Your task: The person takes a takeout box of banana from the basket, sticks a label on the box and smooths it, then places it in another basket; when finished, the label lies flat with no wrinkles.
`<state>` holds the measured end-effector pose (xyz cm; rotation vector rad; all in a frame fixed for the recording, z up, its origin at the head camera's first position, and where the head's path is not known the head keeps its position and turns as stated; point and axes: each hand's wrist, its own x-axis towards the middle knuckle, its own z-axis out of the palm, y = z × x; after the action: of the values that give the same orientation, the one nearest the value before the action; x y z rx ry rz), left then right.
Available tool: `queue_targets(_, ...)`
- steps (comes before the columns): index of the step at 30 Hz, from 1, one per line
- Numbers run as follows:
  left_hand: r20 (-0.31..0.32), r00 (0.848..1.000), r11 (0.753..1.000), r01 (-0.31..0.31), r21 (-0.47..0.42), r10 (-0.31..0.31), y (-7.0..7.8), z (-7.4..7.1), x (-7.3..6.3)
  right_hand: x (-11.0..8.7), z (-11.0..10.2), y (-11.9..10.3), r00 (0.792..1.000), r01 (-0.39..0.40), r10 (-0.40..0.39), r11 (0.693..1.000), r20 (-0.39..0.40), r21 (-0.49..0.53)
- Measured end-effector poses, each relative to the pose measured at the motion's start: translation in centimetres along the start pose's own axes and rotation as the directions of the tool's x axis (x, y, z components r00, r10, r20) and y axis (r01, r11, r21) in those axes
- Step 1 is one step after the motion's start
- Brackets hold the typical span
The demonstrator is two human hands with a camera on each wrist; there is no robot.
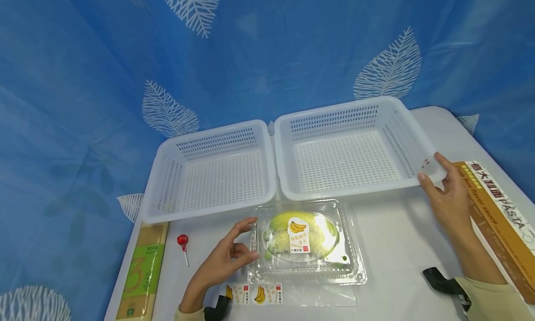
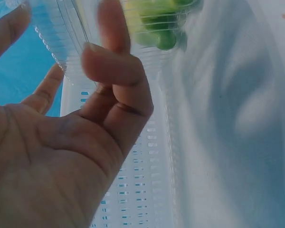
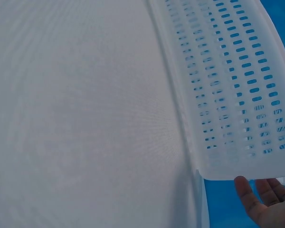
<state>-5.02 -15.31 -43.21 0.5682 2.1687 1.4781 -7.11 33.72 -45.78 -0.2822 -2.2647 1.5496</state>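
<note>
In the head view, a clear plastic clamshell box (image 1: 353, 265) with yellow-green fruit and a banana label (image 1: 299, 235) sits at the front middle. My left hand (image 1: 221, 260) is at its left edge, index finger and thumb spread apart, the other fingers loosely curled. Whether those fingertips touch the box is hard to tell. On the right, my right hand (image 1: 451, 200) holds the near right corner of a white perforated basket (image 1: 355, 191). Reddish fingertips show through that basket's wall. The right wrist view has the hand's fingers (image 3: 245, 192) at the basket's corner.
Left of it stands a second white basket (image 1: 209, 212). A green-banded noodle pack (image 1: 142, 272) and a red lollipop (image 1: 182, 240) lie at left. A brown pasta box (image 1: 497, 228) lies at right. Banana stickers (image 1: 267, 294) on a clear sheet are in front; a blue curtain (image 1: 267, 56) hangs behind.
</note>
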Motion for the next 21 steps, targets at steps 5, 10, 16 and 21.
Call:
queue_targets(5,0.02,1.0,1.0,0.013,-0.009,-0.012,0.1,0.09,0.01,-0.06,0.0,0.01,1.0,0.001,-0.001,1.0,0.007,0.028)
queue_targets(10,0.017,1.0,0.999,0.01,-0.04,-0.009,0.2,0.22,0.04,-0.01,0.02,0.07,1.0,-0.001,0.0,0.999,0.017,0.045)
queue_targets(16,-0.002,1.0,0.996,0.013,-0.083,-0.014,0.38,0.46,0.12,-0.07,0.03,0.03,1.0,-0.005,0.004,0.997,0.021,0.075)
queue_targets(21,-0.017,1.0,0.997,0.02,-0.072,-0.021,0.7,0.58,0.03,-0.06,0.0,0.02,1.0,-0.012,0.011,0.999,0.018,0.042)
